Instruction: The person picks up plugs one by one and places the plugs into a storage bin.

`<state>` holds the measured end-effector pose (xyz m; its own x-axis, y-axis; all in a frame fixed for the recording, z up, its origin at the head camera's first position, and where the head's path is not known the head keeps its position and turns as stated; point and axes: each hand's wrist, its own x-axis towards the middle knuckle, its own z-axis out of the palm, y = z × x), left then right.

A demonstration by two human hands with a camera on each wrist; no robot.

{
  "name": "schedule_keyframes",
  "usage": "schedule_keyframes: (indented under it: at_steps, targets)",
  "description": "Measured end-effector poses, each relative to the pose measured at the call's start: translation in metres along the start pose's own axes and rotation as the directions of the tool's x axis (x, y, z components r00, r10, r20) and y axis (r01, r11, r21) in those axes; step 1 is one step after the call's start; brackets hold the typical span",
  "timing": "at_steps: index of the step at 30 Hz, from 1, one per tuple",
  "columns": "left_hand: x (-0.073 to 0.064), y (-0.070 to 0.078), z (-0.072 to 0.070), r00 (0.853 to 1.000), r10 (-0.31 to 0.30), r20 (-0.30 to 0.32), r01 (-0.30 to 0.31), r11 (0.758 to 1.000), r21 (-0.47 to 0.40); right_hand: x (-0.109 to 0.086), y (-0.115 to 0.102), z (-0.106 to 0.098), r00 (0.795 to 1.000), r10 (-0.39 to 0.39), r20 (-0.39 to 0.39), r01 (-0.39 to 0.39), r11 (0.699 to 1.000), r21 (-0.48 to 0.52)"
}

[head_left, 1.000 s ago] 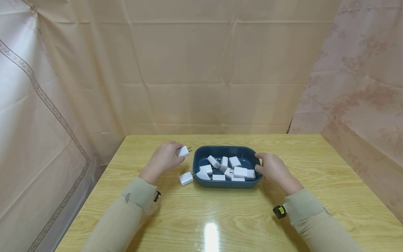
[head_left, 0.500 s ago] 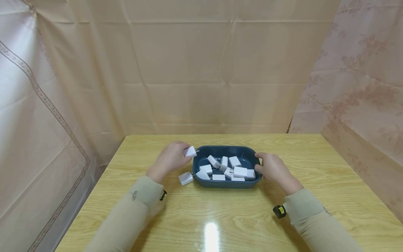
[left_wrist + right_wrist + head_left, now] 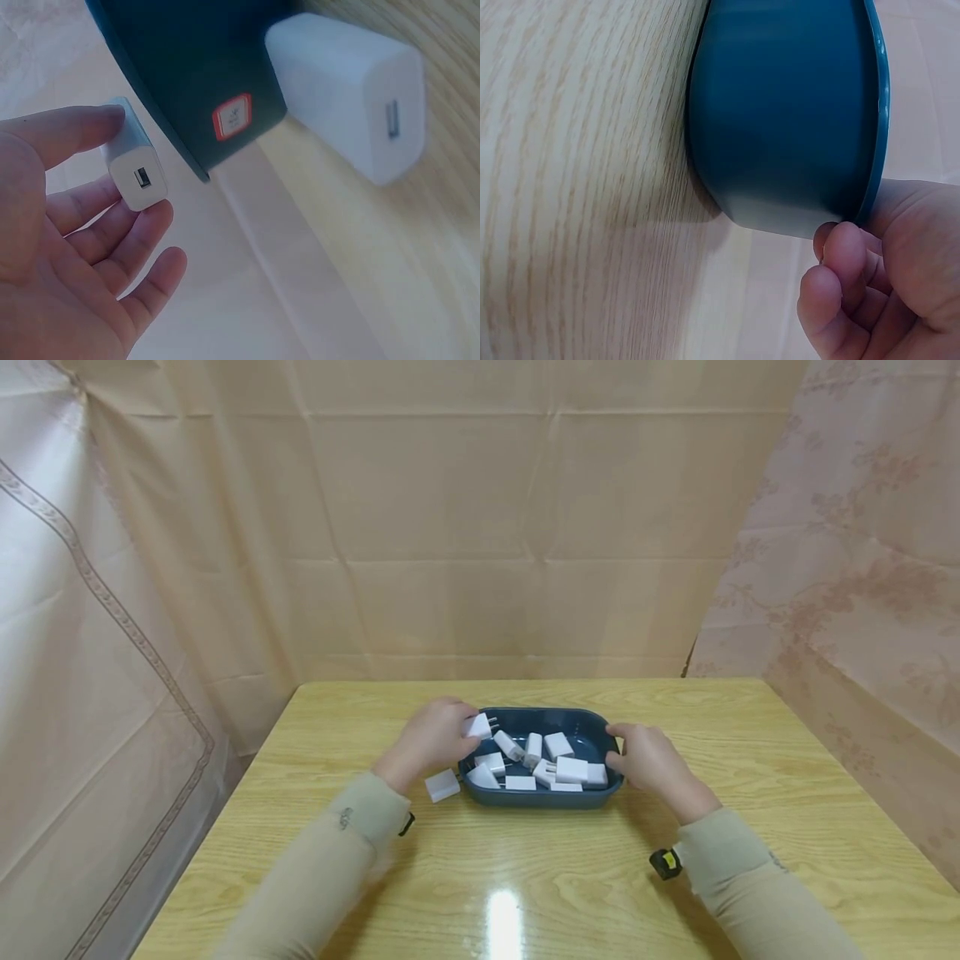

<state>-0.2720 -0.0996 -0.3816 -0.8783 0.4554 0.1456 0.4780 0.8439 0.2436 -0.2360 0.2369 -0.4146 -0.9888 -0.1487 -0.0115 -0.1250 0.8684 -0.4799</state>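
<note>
My left hand (image 3: 433,737) pinches a white USB charger plug (image 3: 477,727) between thumb and fingers, at the left rim of a dark blue basin (image 3: 540,799). The plug's prongs point right over the basin, and its USB port (image 3: 142,178) faces the left wrist camera. My right hand (image 3: 651,764) grips the basin's right end, thumb at the rim and fingers curled against the outer wall (image 3: 787,112). Several white charger plugs lie jumbled inside, one of them a plug (image 3: 572,770) near the right end. Another charger plug (image 3: 442,786) lies on the table against the basin's left side.
The wooden table (image 3: 570,885) runs to a beige cloth (image 3: 450,527) hung behind it. Patterned cloth hangs at both sides. A small red and white sticker (image 3: 232,117) is on the basin's outer wall.
My left hand has moved right with the charger plug, from beside the basin to over its left rim. My right hand and the basin have stayed in place.
</note>
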Motion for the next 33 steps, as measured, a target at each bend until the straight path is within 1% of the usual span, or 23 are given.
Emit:
schedule_keyframes:
  at_steps: [5,11,14,18,21,25,30,33]
  targets:
    - [0.004,0.003,0.005,0.999,0.050,-0.013,-0.049,0.999,0.023,0.000,0.000,0.001,1.000,-0.004,0.004,0.004,1.000,0.002]
    - [0.006,0.005,0.006,0.998,0.062,-0.014,-0.062,0.998,0.029,0.000,-0.001,0.001,1.000,-0.007,0.001,0.007,1.000,0.000]
    - [0.006,0.007,0.007,0.998,0.055,-0.005,-0.055,0.998,0.028,0.000,-0.001,0.000,1.000,-0.006,0.000,0.006,1.000,0.001]
    - [0.006,0.009,0.008,0.999,0.039,0.026,-0.039,0.999,0.031,0.001,-0.001,0.000,1.000,-0.003,0.003,0.003,1.000,0.001]
    - [0.007,0.010,0.010,0.998,0.034,0.045,-0.036,0.998,0.045,0.001,-0.001,0.001,1.000,0.007,0.007,-0.007,1.000,0.004]
    - [0.007,0.010,0.013,0.997,0.028,0.066,-0.031,0.998,0.055,0.002,0.000,0.002,1.000,0.003,0.004,-0.003,1.000,0.005]
    - [0.007,0.010,0.013,0.995,0.006,0.095,-0.008,1.000,0.025,0.002,0.000,0.002,1.000,-0.003,-0.002,0.003,1.000,0.005]
    - [0.007,0.010,0.013,0.996,0.003,0.093,-0.004,1.000,0.019,0.002,0.000,0.002,1.000,0.005,0.002,-0.005,1.000,0.006]
